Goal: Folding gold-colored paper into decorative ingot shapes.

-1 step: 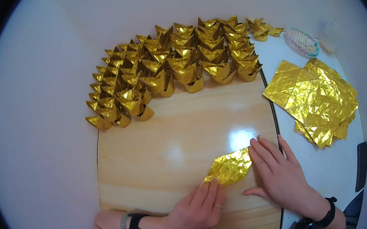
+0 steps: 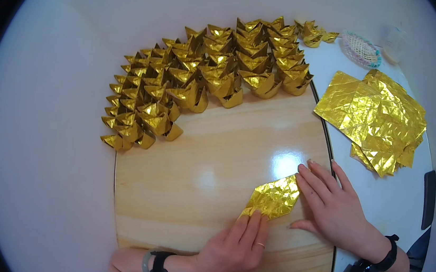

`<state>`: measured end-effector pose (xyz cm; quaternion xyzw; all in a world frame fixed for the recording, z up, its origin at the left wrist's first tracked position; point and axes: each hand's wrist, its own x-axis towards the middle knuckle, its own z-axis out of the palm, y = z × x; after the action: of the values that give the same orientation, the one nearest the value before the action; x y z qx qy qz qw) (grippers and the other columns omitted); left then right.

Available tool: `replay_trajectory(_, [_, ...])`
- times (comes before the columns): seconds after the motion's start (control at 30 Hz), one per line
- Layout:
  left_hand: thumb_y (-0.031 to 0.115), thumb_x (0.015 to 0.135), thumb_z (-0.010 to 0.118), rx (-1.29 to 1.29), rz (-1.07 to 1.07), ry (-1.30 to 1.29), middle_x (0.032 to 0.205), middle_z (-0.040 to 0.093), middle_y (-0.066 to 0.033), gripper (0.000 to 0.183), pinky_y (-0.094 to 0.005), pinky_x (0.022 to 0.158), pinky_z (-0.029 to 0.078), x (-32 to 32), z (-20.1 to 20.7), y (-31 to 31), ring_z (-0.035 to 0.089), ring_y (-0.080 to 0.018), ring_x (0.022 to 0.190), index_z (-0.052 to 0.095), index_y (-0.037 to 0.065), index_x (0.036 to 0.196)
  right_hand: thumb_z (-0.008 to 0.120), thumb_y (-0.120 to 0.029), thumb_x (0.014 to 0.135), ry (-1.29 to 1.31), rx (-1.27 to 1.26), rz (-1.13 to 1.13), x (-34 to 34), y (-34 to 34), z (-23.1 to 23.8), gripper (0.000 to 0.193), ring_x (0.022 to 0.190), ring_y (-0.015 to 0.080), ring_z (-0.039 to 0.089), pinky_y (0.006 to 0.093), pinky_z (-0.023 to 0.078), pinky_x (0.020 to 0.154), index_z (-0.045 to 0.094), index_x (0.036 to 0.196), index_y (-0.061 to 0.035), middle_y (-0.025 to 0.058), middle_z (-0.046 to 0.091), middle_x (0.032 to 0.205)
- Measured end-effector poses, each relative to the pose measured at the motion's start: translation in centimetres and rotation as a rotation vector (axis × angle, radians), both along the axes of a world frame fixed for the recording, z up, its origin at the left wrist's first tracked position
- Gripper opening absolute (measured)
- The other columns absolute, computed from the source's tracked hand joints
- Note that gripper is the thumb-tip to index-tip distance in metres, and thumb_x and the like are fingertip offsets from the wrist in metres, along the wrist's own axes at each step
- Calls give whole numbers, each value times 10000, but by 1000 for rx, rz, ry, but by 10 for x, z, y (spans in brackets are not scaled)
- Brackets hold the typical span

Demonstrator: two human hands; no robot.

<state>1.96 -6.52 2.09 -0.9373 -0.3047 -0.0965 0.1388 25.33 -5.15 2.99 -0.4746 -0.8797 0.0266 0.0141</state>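
A folded sheet of gold foil paper, roughly six-sided and creased, lies flat on the wooden tabletop. My left hand rests its straight fingers, side by side, on the paper's lower left end. Its thumb is hidden and a ring shows on one finger. My right hand lies open at the paper's upper right end, fingertips touching that corner and thumb spread away from it. Rows of folded gold ingot shapes, nested into each other, stand along the far and left edges of the wood.
Right of the wood, a white table surface holds a loose pile of gold foil sheets. Beyond it are a small woven basket, a translucent container and a few small gold folded pieces. A pale wall borders the left.
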Motion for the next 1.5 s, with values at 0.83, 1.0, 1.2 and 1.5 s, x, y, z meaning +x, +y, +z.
replay_trajectory(0.83, [111, 688, 775, -717, -81, -657, 816, 564, -11, 251, -282, 536, 469, -13, -17, 50, 526, -183, 655, 687, 120, 923, 746, -126, 724, 605, -266, 104, 1, 37, -4, 173, 827, 223, 577, 324, 498, 693, 681, 885, -113, 12, 612, 879])
replay_trajectory(1.0, [89, 704, 760, -693, -61, -664, 800, 573, -39, 231, -299, 545, 474, -13, -18, 47, 555, -201, 669, 671, 86, 918, 746, -143, 736, 573, -224, 110, 0, 36, -5, 163, 795, 227, 576, 332, 483, 670, 675, 879, -109, 21, 612, 854])
replay_trajectory(1.2, [82, 802, 641, -915, 158, -741, 764, 554, -92, 136, -380, 592, 477, -11, -10, 47, 571, -275, 717, 543, 43, 889, 742, -141, 745, 587, -288, -79, -8, 33, -3, 169, 722, 233, 571, 332, 477, 622, 628, 857, -86, 33, 599, 785])
replay_trajectory(1.5, [47, 757, 713, -767, 68, -681, 785, 578, -79, 168, -333, 559, 481, -12, -13, 49, 580, -248, 663, 615, 63, 892, 718, -167, 757, 537, -289, -219, -17, 31, 3, 175, 690, 239, 564, 339, 464, 565, 571, 819, -96, 48, 553, 762])
